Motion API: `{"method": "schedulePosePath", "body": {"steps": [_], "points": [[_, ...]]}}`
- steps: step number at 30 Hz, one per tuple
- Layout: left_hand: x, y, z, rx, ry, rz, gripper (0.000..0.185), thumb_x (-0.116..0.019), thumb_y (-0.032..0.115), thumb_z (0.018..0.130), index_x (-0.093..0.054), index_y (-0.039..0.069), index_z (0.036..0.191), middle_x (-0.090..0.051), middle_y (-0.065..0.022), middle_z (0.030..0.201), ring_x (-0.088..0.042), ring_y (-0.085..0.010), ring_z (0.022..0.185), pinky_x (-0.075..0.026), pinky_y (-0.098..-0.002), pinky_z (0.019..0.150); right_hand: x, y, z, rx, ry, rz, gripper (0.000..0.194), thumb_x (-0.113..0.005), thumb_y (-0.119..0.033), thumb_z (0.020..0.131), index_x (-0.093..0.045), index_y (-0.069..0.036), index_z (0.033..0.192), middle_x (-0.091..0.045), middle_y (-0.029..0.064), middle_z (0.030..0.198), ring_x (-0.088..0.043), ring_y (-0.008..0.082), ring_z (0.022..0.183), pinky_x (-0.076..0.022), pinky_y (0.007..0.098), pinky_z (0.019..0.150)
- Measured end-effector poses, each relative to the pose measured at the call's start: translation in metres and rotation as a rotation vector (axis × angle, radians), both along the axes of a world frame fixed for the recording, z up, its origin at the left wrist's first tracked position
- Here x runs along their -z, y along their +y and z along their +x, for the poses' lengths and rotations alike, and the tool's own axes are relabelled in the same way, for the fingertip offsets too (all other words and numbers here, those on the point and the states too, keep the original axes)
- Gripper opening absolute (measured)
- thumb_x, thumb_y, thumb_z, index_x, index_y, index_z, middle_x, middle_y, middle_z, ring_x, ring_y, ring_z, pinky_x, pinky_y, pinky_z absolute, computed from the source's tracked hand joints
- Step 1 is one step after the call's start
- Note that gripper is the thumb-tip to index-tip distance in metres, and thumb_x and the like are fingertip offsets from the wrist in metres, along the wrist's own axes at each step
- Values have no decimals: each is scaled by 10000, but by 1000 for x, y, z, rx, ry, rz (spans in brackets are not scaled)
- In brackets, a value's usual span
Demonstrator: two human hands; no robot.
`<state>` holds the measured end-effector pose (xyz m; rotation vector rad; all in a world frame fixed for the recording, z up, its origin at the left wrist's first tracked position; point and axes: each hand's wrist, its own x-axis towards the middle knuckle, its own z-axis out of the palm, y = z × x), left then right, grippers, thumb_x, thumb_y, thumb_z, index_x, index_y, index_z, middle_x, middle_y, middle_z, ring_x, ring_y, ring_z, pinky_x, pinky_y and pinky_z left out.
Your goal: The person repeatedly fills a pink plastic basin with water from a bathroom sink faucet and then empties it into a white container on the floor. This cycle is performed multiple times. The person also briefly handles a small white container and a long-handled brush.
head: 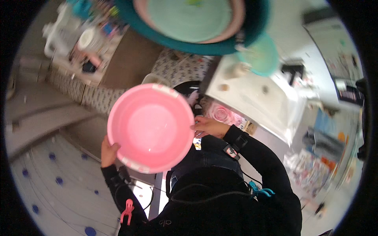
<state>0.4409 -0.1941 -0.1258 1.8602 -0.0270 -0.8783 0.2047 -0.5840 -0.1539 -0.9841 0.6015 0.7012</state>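
A round pink plastic basin [152, 126] is held up in front of my body, its inside facing the camera and nothing lying in it. My left hand [109, 152] grips its rim at the lower left, the thumb over the edge. On the opposite side my right hand [211, 127] holds the rim, with the fingers partly hidden under or behind it. White patches, perhaps stickers or handles, mark the rim at top and bottom.
At the top sit stacked basins, a dark teal one [177, 48] around smaller ones. A light green basin [261, 56] rests by a white sink [251, 94]. Jugs and bottles crowd a shelf [109, 59] at upper left. A dotted curtain [59, 188] hangs at lower left.
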Motion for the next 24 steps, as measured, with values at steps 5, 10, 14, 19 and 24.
{"method": "schedulePosePath", "body": {"steps": [5,10,14,19,24], "points": [[-75,-99,-25,257,1,24,466,-569,-4,740,-552,-89,1198,-667,-114,1072,-622,-169,944,-488,-289,856,-47,-37,-84,164,62,-74,396,-552,-298,1014,-545,6,1267,-697,118,1020,-712,193,815,-608,330,727],[-112,-210,-89,469,36,-23,448,-584,4,774,-553,-79,1213,-667,-112,1073,-622,-164,942,-492,-296,858,-94,-92,-199,405,68,-182,392,-541,-275,1000,-563,20,1256,-711,122,972,-724,199,743,-610,307,634],[-107,-305,-179,521,53,-74,463,-587,32,817,-533,-63,1267,-667,-99,1064,-646,-163,856,-532,-295,772,-105,-155,-305,588,61,-305,381,-556,-273,987,-590,39,1204,-707,110,894,-703,177,688,-587,287,593],[-80,-421,-283,619,125,6,457,-594,74,847,-546,-57,1283,-672,-109,1092,-672,-177,820,-568,-315,692,-60,-255,-404,725,75,-512,333,-565,-284,974,-683,19,1044,-692,72,816,-655,170,644,-527,297,540],[-22,-482,-340,540,277,-240,467,-587,85,870,-510,-58,1307,-673,-108,1066,-680,-172,825,-573,-298,627,-11,-383,-433,175,-96,-1244,306,-604,-248,941,-674,46,985,-681,102,822,-650,156,719,-535,328,655]]}}
